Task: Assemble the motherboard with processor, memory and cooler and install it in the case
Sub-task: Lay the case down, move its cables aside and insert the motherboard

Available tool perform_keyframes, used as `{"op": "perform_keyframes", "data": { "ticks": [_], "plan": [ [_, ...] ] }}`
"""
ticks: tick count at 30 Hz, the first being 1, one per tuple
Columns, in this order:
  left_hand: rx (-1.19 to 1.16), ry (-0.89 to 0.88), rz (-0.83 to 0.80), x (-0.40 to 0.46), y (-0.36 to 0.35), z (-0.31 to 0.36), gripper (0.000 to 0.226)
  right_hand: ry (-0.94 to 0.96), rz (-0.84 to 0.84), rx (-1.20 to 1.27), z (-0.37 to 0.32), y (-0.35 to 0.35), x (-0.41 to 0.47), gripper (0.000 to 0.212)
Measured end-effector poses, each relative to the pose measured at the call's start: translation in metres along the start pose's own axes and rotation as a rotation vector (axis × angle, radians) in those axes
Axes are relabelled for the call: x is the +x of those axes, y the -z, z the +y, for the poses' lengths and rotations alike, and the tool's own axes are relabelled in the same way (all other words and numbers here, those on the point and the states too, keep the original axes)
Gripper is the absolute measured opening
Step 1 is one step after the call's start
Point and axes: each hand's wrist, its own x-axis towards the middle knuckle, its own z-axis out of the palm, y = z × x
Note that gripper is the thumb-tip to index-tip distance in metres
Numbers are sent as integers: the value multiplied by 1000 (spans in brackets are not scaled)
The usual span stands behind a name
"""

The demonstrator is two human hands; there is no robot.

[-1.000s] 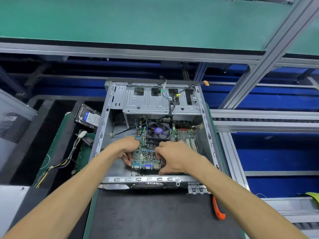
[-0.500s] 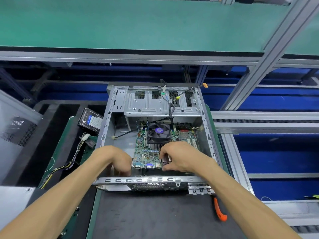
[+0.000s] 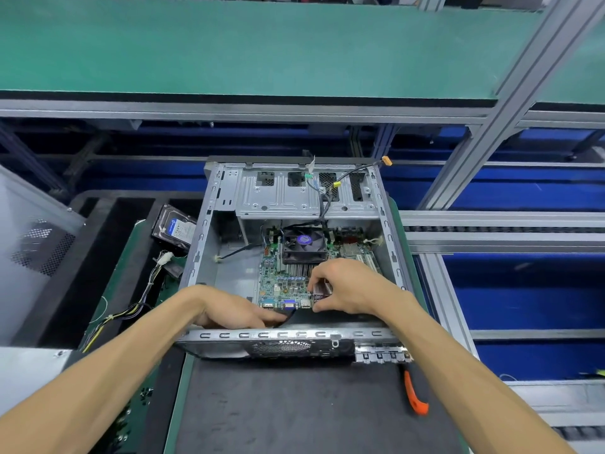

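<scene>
An open grey metal case [image 3: 229, 191] lies on the black mat. Inside it sits the green motherboard [image 3: 284, 283], with a black cooler fan [image 3: 304, 245] over a finned heatsink on its far half. My right hand [image 3: 347, 286] is over the board's near right corner, thumb and fingers pinching the metal port block there. My left hand [image 3: 232, 311] lies low inside the case at the board's near left edge, fingers stretched along the rear ports. Its fingertips are partly hidden by the case's rear wall [image 3: 229, 335].
A hard drive [image 3: 175, 226] and a bundle of coloured power cables [image 3: 144, 299] lie left of the case. An orange-handled tool [image 3: 414, 393] rests on the mat [image 3: 294, 407] at the near right. Loose front-panel cables [image 3: 327, 191] hang over the drive bay. Conveyor rails run on the right.
My left hand slid from on top of the board down to its near left edge. The right hand shifted slightly right on the port block. The view moved closer.
</scene>
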Motion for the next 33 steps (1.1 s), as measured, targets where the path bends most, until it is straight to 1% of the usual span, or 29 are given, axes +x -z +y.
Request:
{"op": "perform_keyframes", "data": {
  "ticks": [3,8,14,17,19,20,21,22,24,26,29,31,32,33],
  "plan": [
    [16,-30,-1,0,-2,2,52,-8,-2,7,0,0,0,34],
    [-56,-135,-3,-3,-3,1,28,-19,-1,19,0,-1,0,33],
    [-199,-243,37,-4,-4,-4,19,-29,-3,41,1,-1,-1,35],
    [-258,-254,71,-10,-5,-5,19,-42,-14,78,1,0,-1,31],
    [-183,-266,79,-16,-2,-4,21,-59,-37,92,1,-1,-1,22],
    [-132,-284,87,-19,0,-3,22,-67,-53,90,0,-1,-1,22],
    [-110,-302,96,-21,2,-3,24,-70,-67,81,-1,-2,-1,26],
    [-123,-312,115,-22,2,-2,28,-74,-79,70,-2,-3,0,29],
    [-179,-308,195,-21,3,-4,34,-80,-89,52,-3,-5,1,29],
    [-187,-301,321,-16,1,-3,35,-80,-84,22,-3,-9,2,27],
    [-62,-257,551,-6,-1,3,35,-69,-91,-48,-6,-16,6,20],
    [46,-223,729,1,0,5,29,-66,-105,-90,-9,-18,8,23],
    [67,-225,792,3,0,6,22,-67,-111,-106,-10,-18,9,24],
    [35,-241,826,4,0,6,18,-66,-115,-117,-12,-19,10,25]
  ]
}}
